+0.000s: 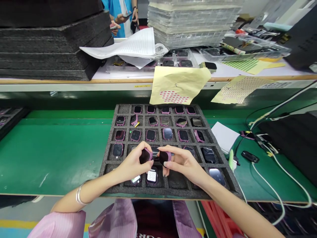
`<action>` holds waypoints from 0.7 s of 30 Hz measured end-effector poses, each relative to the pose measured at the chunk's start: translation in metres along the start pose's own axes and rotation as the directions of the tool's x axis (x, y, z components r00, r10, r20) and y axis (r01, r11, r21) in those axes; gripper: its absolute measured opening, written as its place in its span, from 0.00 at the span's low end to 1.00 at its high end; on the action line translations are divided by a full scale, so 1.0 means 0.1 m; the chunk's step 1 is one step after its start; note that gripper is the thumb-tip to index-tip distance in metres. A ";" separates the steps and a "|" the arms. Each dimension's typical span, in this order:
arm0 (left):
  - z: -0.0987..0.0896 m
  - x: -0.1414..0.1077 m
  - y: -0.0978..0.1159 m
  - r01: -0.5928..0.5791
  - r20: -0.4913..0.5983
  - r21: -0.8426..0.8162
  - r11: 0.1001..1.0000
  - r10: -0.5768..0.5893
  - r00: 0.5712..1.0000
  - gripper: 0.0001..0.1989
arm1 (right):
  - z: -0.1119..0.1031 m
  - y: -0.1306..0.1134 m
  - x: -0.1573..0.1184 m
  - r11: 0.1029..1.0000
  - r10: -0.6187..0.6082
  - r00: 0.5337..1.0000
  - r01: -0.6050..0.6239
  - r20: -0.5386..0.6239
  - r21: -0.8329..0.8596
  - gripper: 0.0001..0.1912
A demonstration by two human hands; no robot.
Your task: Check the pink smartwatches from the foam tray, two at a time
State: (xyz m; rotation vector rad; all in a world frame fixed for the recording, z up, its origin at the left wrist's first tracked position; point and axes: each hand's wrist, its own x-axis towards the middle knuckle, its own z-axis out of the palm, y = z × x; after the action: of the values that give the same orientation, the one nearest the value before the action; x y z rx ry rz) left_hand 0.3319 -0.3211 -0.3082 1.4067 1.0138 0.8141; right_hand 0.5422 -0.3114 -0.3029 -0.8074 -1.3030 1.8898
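Note:
A black foam tray (106,165) with square compartments lies on the green table, most compartments holding watches with purple or dark cases. Over its front middle, my left hand (136,162) grips a purple-cased watch (145,156) between thumb and fingers. Close beside it, my right hand (182,162) holds another purple-cased watch (164,156). The two watches are a short gap apart, dark screens facing up. Below them in the tray sits a watch with a lit white screen (151,176); another lit watch (136,179) lies to its left.
Black foam sheets (44,49) and clear plastic trays (185,24) are stacked on the shelf. Yellow papers (179,82) hang from its edge. White cables (269,188) and a small black device (250,156) lie at the right. A person's hands (121,19) show behind.

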 end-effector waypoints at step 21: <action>-0.01 0.00 0.01 -0.061 -0.026 0.077 0.995 0.064 0.998 0.10 | -0.04 0.00 -0.01 1.000 -0.004 1.000 0.005 0.020 -0.028 0.25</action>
State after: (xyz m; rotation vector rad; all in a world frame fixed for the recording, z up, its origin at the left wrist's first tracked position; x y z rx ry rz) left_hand 0.3312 -0.3208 -0.3076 1.5015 1.0360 0.8512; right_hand 0.5463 -0.3097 -0.3040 -0.8017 -1.3450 1.8840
